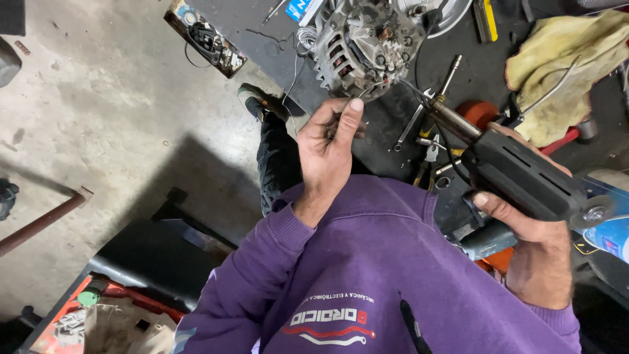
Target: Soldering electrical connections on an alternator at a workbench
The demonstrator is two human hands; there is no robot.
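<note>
The left hand (327, 141) pinches a thin wire (296, 72) just below the alternator (363, 42) at the counter's (472, 72) near edge. The right hand (524, 216) is closed round a black soldering gun (517, 174), tip toward the alternator.

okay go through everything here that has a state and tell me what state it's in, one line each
Left hand: raised, fingers pinching thin wire.
Right hand: gripping soldering gun.
Soldering gun: held, tip aimed toward alternator.
Alternator: on bench, internals exposed.
Yellow rag: crumpled on bench.
Wrench: lying flat, untouched.
</note>
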